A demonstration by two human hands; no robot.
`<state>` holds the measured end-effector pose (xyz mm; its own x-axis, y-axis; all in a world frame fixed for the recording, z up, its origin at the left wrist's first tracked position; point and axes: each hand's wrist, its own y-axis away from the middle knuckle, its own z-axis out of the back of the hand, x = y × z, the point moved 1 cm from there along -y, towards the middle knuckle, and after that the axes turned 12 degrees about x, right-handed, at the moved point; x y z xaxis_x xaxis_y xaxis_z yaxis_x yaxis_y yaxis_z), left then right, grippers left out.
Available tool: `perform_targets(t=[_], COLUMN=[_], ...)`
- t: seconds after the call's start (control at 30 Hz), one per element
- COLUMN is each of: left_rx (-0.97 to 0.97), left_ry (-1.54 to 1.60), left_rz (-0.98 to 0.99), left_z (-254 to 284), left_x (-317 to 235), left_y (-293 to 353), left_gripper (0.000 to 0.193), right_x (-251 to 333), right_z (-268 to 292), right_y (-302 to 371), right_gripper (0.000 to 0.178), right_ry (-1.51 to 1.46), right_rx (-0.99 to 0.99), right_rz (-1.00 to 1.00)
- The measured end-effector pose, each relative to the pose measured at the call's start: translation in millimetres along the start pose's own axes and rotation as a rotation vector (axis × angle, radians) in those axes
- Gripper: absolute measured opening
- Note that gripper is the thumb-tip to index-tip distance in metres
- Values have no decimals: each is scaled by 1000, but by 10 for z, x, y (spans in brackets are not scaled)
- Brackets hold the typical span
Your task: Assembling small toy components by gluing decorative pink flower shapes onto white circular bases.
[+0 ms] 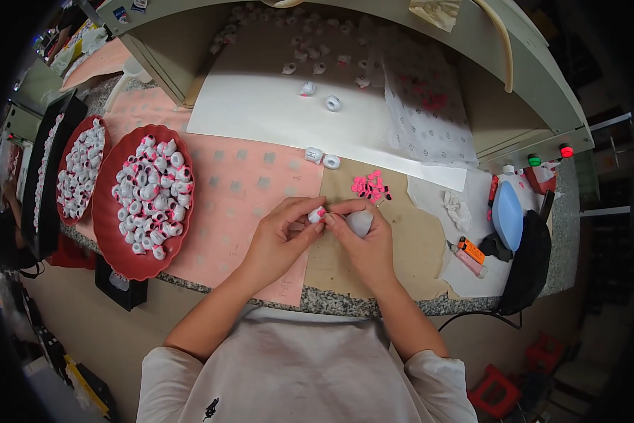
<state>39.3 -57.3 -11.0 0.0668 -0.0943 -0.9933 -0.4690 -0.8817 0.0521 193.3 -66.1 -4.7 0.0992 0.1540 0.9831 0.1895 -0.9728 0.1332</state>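
Observation:
Between thumb and fingers, my left hand (278, 236) pinches a small white piece with pink on it (316, 215). My right hand (367, 247) is closed beside it, its fingertips meeting the pink part. A pale rounded object (360, 223) is tucked in the curl of the right fingers; its kind is unclear. Just beyond my hands lies a pile of small bright pink and dark pieces (370, 187) on brown paper (408, 233). Two white ring-like pieces (314, 154) sit farther off, at the edge of the white sheet (260, 116).
To the left, a red scalloped tray (104, 233) holds many white-and-pink pieces, with another red tray (66, 204) beyond it. Ahead stands an open-fronted grey cabinet (158, 67). At right are an orange lighter (470, 247), a tube (467, 262), a blue dish (507, 211) and a black pouch (530, 261).

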Motion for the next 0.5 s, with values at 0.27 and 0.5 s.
perform_targets(t=[0.27,0.5], left_rx=[16,20], left_ry=[-48,-49], left_rz=[21,37], left_z=[4,-5], left_x=[0,-20], left_y=[6,11], left_gripper=[35,35], right_x=[-2,-47], right_z=[19,5], right_y=[1,13], right_gripper=[12,13], right_ry=[34,52], right_rx=[-32,-7], right_rz=[-12,30])
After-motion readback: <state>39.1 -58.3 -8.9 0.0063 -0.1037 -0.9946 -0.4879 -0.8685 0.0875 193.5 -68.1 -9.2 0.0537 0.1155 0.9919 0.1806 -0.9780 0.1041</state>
